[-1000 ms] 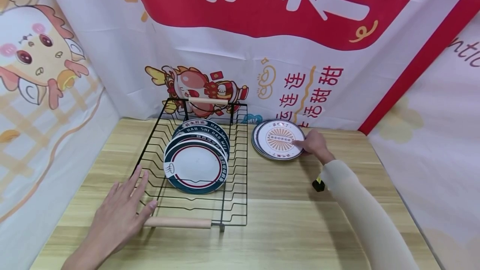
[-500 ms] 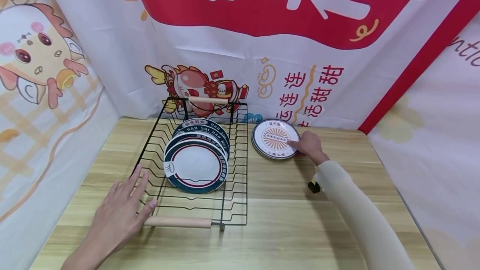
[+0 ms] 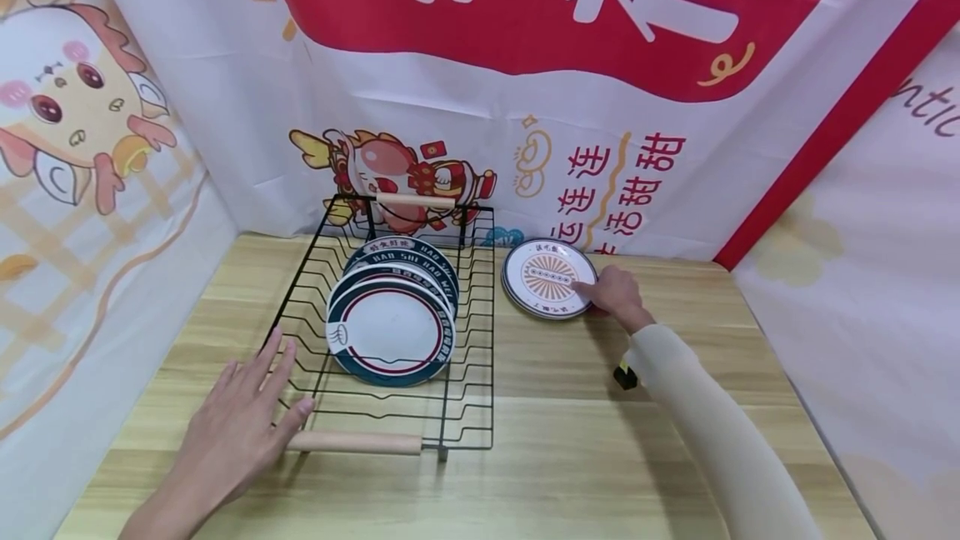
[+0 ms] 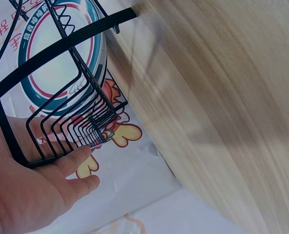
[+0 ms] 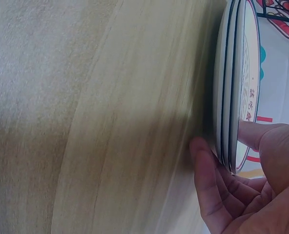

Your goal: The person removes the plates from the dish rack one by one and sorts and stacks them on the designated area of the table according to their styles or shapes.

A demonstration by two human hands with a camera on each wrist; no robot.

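My right hand (image 3: 617,294) holds the right edge of a small stack of white plates (image 3: 536,265) with orange ray prints. Its thumb lies on the top plate, and the other fingers curl at the rim in the right wrist view, one fingertip low by the tabletop. My left hand (image 3: 232,423), fingers spread and fairly straight, touches the near left side of a black wire dish rack (image 4: 61,46). Several green-rimmed plates (image 3: 393,327) lean one behind another in the rack's middle slots.
Wooden handles (image 3: 360,442) sit at the rack's near and far ends. Behind the wooden tabletop (image 3: 555,457) hangs a printed cloth (image 3: 420,82), with more cloth at both sides. A small black object (image 3: 625,375) hangs under the right wrist.
The right hand has moved a little left, and the top plate with it, so that it sits more evenly over the stack. The left hand has stayed at the rack.
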